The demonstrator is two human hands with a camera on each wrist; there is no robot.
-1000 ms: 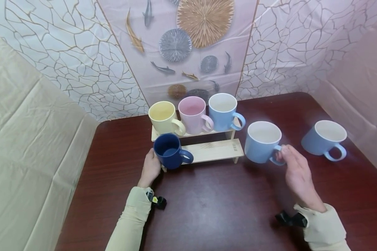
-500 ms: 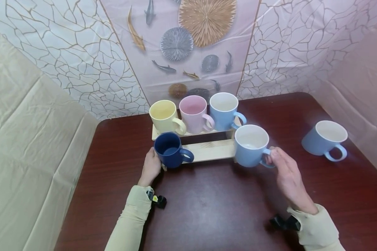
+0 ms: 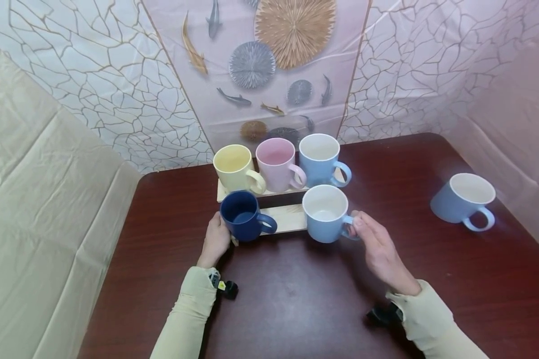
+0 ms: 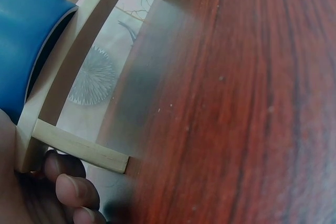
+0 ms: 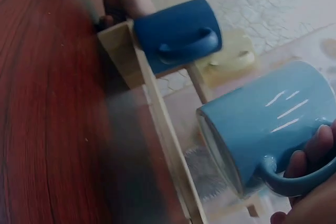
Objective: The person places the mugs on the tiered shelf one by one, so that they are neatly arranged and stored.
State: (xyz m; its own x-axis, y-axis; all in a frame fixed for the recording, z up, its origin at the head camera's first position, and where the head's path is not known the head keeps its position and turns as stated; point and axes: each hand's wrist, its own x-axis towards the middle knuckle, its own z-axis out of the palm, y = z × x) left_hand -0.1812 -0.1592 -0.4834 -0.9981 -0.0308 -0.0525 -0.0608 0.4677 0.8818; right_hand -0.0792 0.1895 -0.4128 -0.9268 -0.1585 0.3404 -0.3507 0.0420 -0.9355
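Note:
My right hand (image 3: pixel 379 249) pinches the handle of a light blue mug (image 3: pixel 325 219) with a white inside. It holds the mug upright over the right part of the lower step of a two-step wooden rack (image 3: pixel 280 219). In the right wrist view, the base of the light blue mug (image 5: pixel 262 124) is raised above the step's board (image 5: pixel 176 153). A dark blue mug (image 3: pixel 240 224) stands at the left end of that step, its handle to the right. Beside it my left hand (image 3: pixel 215 239) grips the step's left end, its fingers (image 4: pixel 76 190) curled under the wood in the left wrist view.
On the rack's upper step stand a yellow mug (image 3: pixel 233 169), a pink mug (image 3: pixel 276 169) and another light blue mug (image 3: pixel 319 164). A further light blue mug (image 3: pixel 460 204) stands at the right of the dark red table (image 3: pixel 278 299). Patterned cloth (image 3: pixel 161 89) hangs behind.
My right hand has carried the light blue mug leftward, from right of the rack to over its lower step. My left hand and the other mugs have stayed in place.

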